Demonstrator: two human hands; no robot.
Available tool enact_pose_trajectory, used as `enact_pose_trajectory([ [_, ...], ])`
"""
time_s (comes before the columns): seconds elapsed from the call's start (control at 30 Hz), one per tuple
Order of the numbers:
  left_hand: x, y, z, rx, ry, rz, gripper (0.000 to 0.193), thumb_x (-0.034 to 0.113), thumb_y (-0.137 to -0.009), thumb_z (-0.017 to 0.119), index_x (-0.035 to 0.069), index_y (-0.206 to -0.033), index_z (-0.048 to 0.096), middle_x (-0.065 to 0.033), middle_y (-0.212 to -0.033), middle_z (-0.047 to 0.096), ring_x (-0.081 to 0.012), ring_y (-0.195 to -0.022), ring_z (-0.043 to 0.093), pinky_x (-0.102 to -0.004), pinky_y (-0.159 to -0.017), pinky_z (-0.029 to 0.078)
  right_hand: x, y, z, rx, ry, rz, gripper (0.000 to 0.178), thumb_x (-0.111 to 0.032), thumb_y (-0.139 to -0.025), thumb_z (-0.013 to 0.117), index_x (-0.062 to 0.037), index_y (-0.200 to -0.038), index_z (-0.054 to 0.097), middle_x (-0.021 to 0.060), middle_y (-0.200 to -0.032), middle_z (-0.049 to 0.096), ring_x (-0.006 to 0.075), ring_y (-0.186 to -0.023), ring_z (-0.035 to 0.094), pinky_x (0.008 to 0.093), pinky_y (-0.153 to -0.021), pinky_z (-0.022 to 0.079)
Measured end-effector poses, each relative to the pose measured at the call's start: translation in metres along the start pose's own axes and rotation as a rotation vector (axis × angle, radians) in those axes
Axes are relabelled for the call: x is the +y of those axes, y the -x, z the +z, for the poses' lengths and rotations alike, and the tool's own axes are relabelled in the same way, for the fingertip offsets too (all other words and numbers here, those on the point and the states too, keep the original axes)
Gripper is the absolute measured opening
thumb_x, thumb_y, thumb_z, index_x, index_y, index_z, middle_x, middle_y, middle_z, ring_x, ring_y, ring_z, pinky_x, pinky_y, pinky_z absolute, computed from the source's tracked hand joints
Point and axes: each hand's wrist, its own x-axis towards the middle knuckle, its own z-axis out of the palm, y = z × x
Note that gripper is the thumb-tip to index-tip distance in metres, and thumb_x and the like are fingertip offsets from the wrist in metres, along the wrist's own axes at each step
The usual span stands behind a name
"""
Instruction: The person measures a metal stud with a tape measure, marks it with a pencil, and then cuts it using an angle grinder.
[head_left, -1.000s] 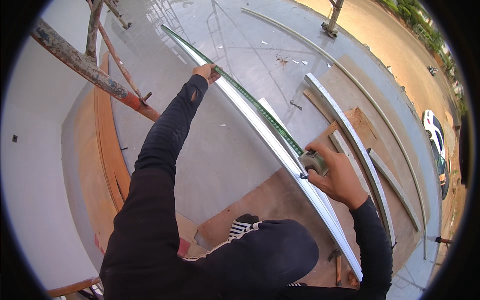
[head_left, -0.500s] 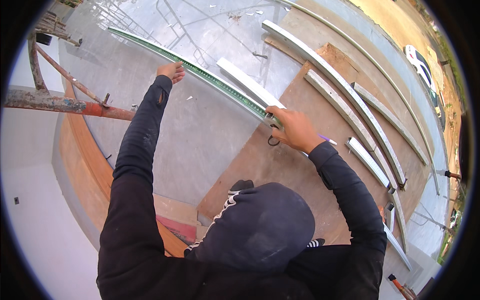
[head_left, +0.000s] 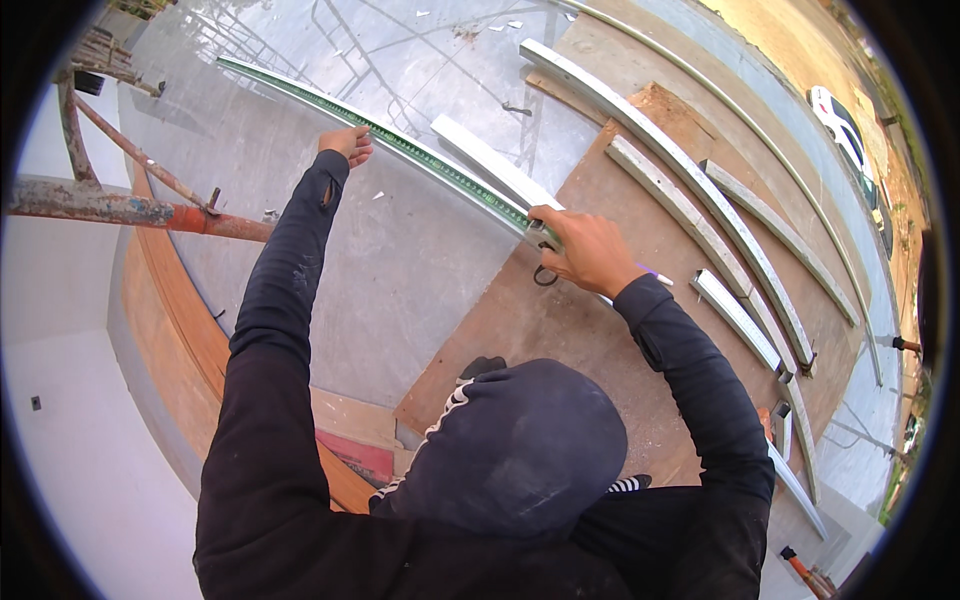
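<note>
My right hand (head_left: pixel 585 245) is closed around a tape measure (head_left: pixel 540 236), mostly hidden by the fingers, with a dark strap loop below it. A purple and white pen (head_left: pixel 655 274) sticks out past the same hand. From the case the green tape blade (head_left: pixel 430 160) stretches far to the upper left, along a long pale metal strip (head_left: pixel 470 203). My left hand (head_left: pixel 347 146) is beside the blade partway along, its fingers loosely bent, apparently holding nothing. A shorter white metal bar (head_left: pixel 495 165) lies just beyond the blade.
Several long metal tubes (head_left: pixel 680 150) lie on brown boards (head_left: pixel 480 320) to the right, with a short ridged piece (head_left: pixel 735 318) nearer. A paint-spattered scaffold pole (head_left: pixel 140 210) juts in from the left, by a white wall (head_left: pixel 70 420). Brown planks (head_left: pixel 180 310) run along that wall.
My left hand has shifted slightly right and down beside the blade, its fingers a little more bent. The right hand keeps its hold on the tape measure, almost still.
</note>
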Motion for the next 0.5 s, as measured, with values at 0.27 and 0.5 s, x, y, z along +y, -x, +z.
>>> enact_pose_trajectory([
  [0.27,0.0077,0.0011,0.0044,0.017,0.009,-0.019,0.02,0.024,-0.085,0.071,0.006,-0.091,0.066,-0.0025,-0.083,0.067,-0.0131,-0.067,0.063,-0.0233,-0.054,0.051,0.0013,0.0015,0.001,0.022,0.028,-0.014,0.046,-0.02,-0.075,0.065,-0.0143,-0.119,0.058,0.0141,-0.092,0.069,0.0352,-0.08,0.065,0.0446,-0.068,0.051],
  [0.5,0.0069,-0.0056,0.0051,0.031,0.023,-0.022,0.015,0.017,-0.087,0.068,0.003,-0.09,0.066,-0.0055,-0.08,0.068,-0.0137,-0.062,0.064,-0.0261,-0.052,0.052,0.0011,0.0012,0.0018,0.028,0.021,-0.017,0.046,-0.019,-0.075,0.065,-0.0133,-0.119,0.058,0.0148,-0.092,0.069,0.036,-0.08,0.065,0.045,-0.068,0.051],
])
